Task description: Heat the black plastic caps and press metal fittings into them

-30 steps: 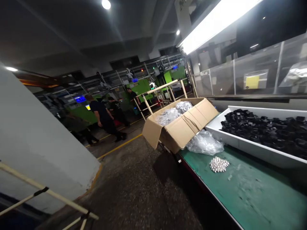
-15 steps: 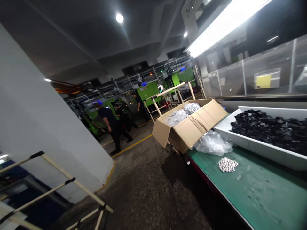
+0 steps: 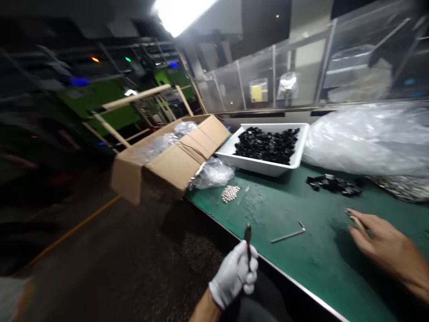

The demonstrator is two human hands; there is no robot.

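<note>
You've got gloved left hand (image 3: 233,275) closed round small black tool (image 3: 248,241); bare right hand (image 3: 382,241) pinching pale stick (image 3: 357,225) in fingertips, above green mat (image 3: 321,277). Allen key (image 3: 288,233) lying on mat between hands.

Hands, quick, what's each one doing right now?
Left hand: closed, in a white glove, holding a slim black tool.
Right hand: bare, fingers curled, holding a slim pale stick.
</note>
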